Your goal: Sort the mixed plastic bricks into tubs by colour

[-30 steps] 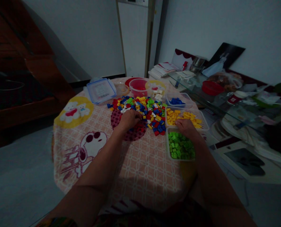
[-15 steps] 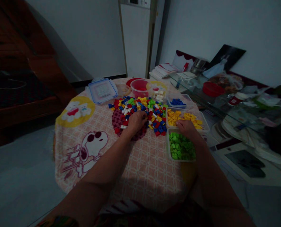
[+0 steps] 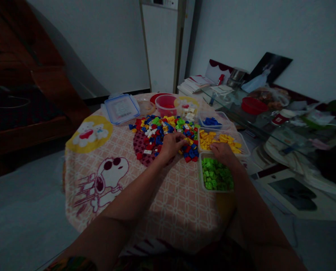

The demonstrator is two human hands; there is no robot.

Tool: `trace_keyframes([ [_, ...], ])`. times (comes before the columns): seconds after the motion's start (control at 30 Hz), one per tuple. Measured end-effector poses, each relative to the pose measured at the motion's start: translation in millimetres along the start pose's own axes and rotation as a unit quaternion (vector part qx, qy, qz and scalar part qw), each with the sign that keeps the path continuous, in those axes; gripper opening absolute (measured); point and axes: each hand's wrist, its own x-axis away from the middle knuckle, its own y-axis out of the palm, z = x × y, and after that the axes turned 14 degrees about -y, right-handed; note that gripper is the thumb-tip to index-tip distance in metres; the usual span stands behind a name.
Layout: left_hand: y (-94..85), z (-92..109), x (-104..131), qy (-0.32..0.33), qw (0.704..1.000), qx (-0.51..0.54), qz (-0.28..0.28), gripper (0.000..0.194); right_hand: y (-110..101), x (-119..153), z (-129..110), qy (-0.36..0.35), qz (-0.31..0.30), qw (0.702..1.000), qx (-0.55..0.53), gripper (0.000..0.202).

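Bricks (image 3: 158, 139) in red, blue, yellow, white and green lie in one loose, mixed pile (image 3: 168, 123) on a patterned tablecloth (image 3: 179, 203). The person's left hand (image 3: 173, 144) is over the near right part of the pile, its fingers bent and only slightly spread, the tips close to a yellow brick (image 3: 188, 141); whether they grip it cannot be told. The right hand (image 3: 223, 153) is to the right of the pile, over the near edge of a clear tub (image 3: 246, 151) of yellow bricks (image 3: 206, 138). Its fingers are loosely curled and close to those bricks, and what they hold, if anything, is hidden. Nearer the person than that, to the right of the pile's near end, a green-brick tub (image 3: 201, 174) sits under the right wrist. Beyond the pile's right side is a blue-brick tub (image 3: 227, 121), with only a small heap in it. Just behind the pile are white bricks (image 3: 189, 113) and a round tub (image 3: 165, 108) with red in it. A blue-edged lid (image 3: 122, 109) lies beyond the pile's left end.
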Motion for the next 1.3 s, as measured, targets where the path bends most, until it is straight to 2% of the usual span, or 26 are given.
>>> trace_keyframes([
  [0.13, 36.3, 6, -1, -0.007, 0.989, 0.129, -0.07, 0.014, -1, 0, -1, -0.001, -0.005, 1.0, 0.005, 0.033],
  [0.2, 52.7, 8, -2, -0.021, 0.974, 0.194, -0.117, 0.026, -1, 0, -1, -0.002, -0.009, 1.0, 0.009, 0.032],
  [0.27, 62.9, 8, -1, -0.03, 0.958, 0.24, -0.155, 0.037, -1, 0, -1, -0.006, -0.011, 1.0, 0.013, 0.032],
  [0.33, 65.1, 6, -1, -0.023, 0.953, 0.252, -0.168, 0.041, 0, 0, -1, -0.006, -0.011, 1.0, 0.017, 0.033],
  [0.47, 49.1, 3, -3, 0.02, 0.978, 0.172, -0.113, 0.032, 1, -1, 0, -0.005, -0.004, 1.0, 0.014, 0.033],
  [0.6, 21.7, 1, -6, 0.032, 0.999, -0.011, -0.025, 0.027, 0, 0, 0, -0.005, 0.002, 1.0, 0.001, 0.034],
  [0.77, -14.8, -5, -6, 0.005, 0.97, -0.243, 0.03, 0.023, 0, 1, 0, -0.005, 0.006, 1.0, -0.002, 0.033],
  [0.9, -37.3, -11, -7, -0.037, 0.951, -0.301, 0.063, 0.025, 0, 1, 0, -0.003, 0.009, 1.0, -0.004, 0.033],
  [1.03, -43.9, -12, -9, -0.019, 0.957, -0.279, 0.078, 0.022, 0, 1, 1, 0.0, 0.007, 1.0, 0.001, 0.032],
  [1.17, -39.4, -10, -7, 0.021, 0.96, -0.276, 0.044, 0.02, 1, 2, 2, -0.007, 0.017, 1.0, 0.004, 0.032],
  [1.3, -32.5, -9, -3, 0.014, 0.948, -0.317, 0.013, 0.016, 0, 2, 2, -0.009, 0.011, 1.0, 0.003, 0.033],
])
